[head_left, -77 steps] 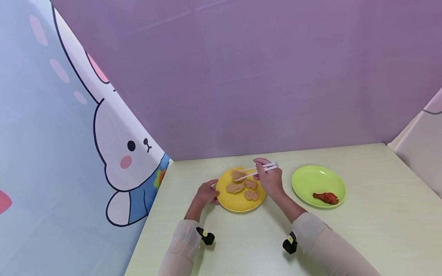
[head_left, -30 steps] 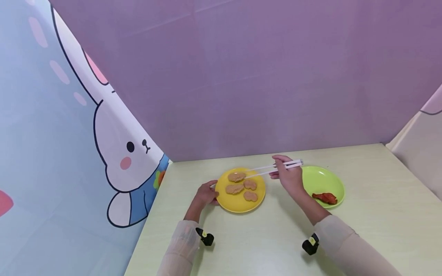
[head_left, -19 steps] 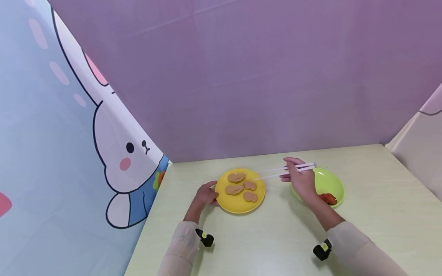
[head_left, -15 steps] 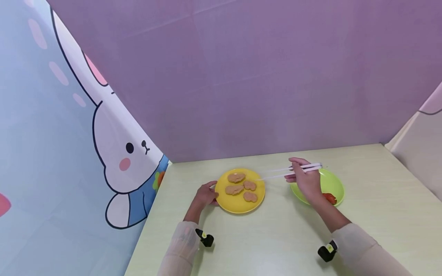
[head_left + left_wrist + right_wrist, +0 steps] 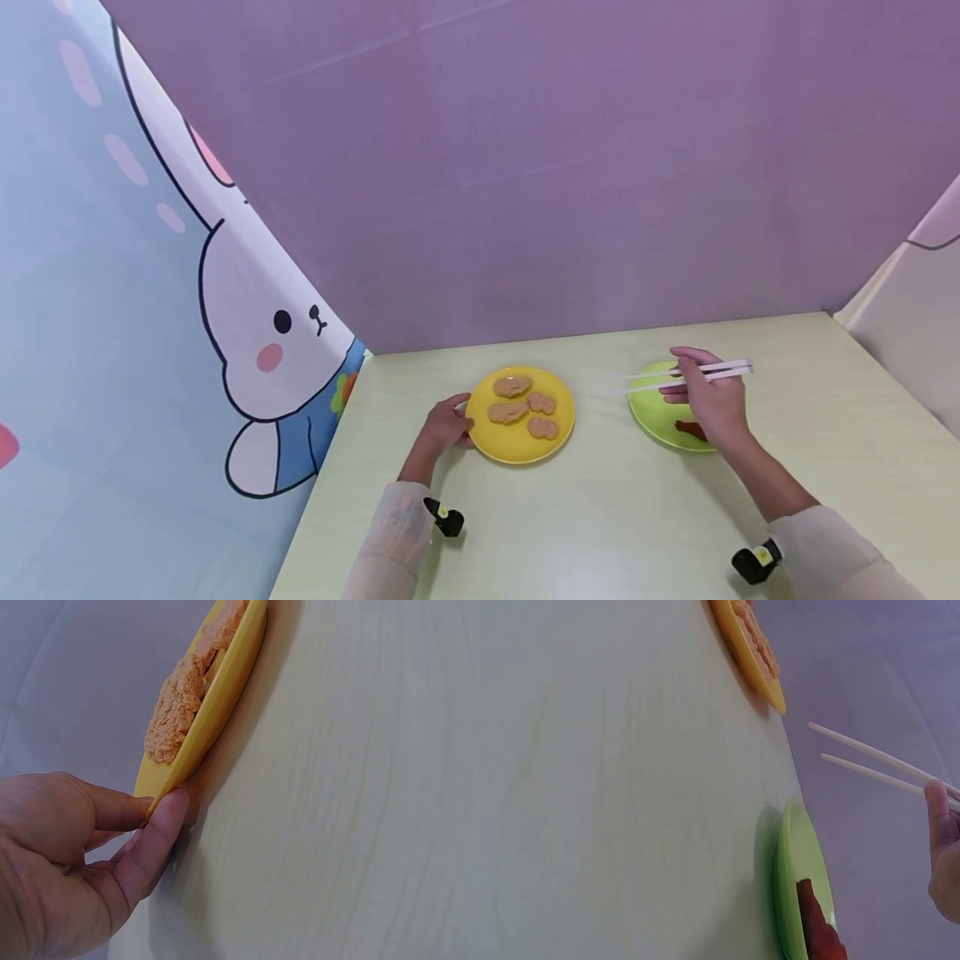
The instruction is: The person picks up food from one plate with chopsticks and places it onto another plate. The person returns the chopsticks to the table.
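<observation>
My left hand (image 5: 447, 421) pinches the rim of a yellow plate (image 5: 517, 450) between thumb and fingers; the left wrist view shows the thumb on the rim's upper side. Several tan pieces that look like fried chicken (image 5: 508, 412) lie on that plate. Over a green plate (image 5: 652, 417) my right hand (image 5: 716, 400) holds a pair of white chopsticks (image 5: 652, 384). Their tips point left, slightly apart, with nothing between them. A reddish-brown drumstick (image 5: 819, 930) lies on the green plate, partly hidden by my right hand in the head view.
Both plates stand on a pale wood-grain table (image 5: 555, 525). A purple cloth backdrop (image 5: 570, 208) rises behind it. On the left hangs a light-blue sheet with a rabbit print (image 5: 277, 292). Each wrist carries a small black camera (image 5: 753, 561).
My right hand has carried the chopsticks right, from the yellow plate to above the green one. The top piece on the yellow plate now lies free of the chopsticks. My left hand stays put.
</observation>
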The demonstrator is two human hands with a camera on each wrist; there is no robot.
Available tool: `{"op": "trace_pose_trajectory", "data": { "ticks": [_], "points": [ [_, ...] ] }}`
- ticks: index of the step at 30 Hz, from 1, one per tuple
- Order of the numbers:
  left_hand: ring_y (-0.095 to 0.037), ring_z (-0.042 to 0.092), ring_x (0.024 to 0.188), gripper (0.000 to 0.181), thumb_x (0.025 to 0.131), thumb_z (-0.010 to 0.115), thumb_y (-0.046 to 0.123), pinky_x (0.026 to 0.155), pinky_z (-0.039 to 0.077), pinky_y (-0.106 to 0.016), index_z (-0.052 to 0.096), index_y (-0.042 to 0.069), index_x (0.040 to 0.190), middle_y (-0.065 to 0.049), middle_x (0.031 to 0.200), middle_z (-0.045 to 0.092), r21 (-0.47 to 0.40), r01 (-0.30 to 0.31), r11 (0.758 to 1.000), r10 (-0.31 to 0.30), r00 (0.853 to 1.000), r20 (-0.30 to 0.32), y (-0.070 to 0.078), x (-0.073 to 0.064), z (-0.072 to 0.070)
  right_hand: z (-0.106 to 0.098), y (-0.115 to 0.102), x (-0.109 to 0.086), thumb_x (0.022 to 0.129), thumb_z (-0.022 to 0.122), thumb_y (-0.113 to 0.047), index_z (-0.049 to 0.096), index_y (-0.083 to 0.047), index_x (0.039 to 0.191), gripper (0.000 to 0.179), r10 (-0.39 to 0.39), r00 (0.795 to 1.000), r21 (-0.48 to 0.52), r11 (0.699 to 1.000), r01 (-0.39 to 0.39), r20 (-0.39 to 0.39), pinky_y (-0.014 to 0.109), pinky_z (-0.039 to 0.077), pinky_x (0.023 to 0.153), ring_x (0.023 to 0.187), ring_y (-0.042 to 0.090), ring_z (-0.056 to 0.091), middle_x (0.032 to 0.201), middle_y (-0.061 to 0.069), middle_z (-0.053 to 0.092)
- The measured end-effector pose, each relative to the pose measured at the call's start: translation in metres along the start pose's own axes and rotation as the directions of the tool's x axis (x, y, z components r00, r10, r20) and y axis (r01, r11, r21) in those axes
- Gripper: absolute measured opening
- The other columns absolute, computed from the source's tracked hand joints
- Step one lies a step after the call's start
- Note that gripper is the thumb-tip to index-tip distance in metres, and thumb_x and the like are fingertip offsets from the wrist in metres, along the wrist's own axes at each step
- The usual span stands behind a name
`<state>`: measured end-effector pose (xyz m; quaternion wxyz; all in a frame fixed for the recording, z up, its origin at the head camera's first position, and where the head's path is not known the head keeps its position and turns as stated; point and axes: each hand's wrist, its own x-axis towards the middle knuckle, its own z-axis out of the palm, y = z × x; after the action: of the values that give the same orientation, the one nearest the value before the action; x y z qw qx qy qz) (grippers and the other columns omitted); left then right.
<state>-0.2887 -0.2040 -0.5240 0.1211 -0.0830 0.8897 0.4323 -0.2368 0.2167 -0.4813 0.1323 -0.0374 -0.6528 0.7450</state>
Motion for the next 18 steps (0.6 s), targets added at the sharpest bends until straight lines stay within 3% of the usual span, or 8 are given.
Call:
{"op": "trace_pose_trajectory", "data": {
  "ticks": [9,18],
  "points": [
    [-0.014,0.068,0.076,0.061,0.09,0.066,0.005,0.068,0.058,-0.025,0.053,0.015,0.149,-0.014,0.112,0.069,0.005,0.016,1.0,-0.016,1.0,-0.011,0.0,-0.001,0.0,-0.025,-0.005,-0.004,0.101,0.063,-0.022,0.073,-0.017,0.114,0.017,0.039,0.999,0.049,0.998,-0.039,-0.008,0.035,0.061,0.057,0.065,0.019,0.076,0.086,0.0,0.072],
    [-0.014,0.068,0.072,0.061,0.091,0.066,0.005,0.064,0.058,-0.025,0.052,0.016,0.15,-0.013,0.112,0.067,0.0,0.014,1.0,-0.014,1.0,-0.006,-0.002,0.002,0.002,-0.053,-0.01,-0.009,0.102,0.06,-0.019,0.072,-0.02,0.111,0.015,0.023,1.0,0.075,0.997,-0.022,-0.014,0.032,0.061,0.056,0.064,0.018,0.076,0.085,-0.002,0.072]
  ]
}}
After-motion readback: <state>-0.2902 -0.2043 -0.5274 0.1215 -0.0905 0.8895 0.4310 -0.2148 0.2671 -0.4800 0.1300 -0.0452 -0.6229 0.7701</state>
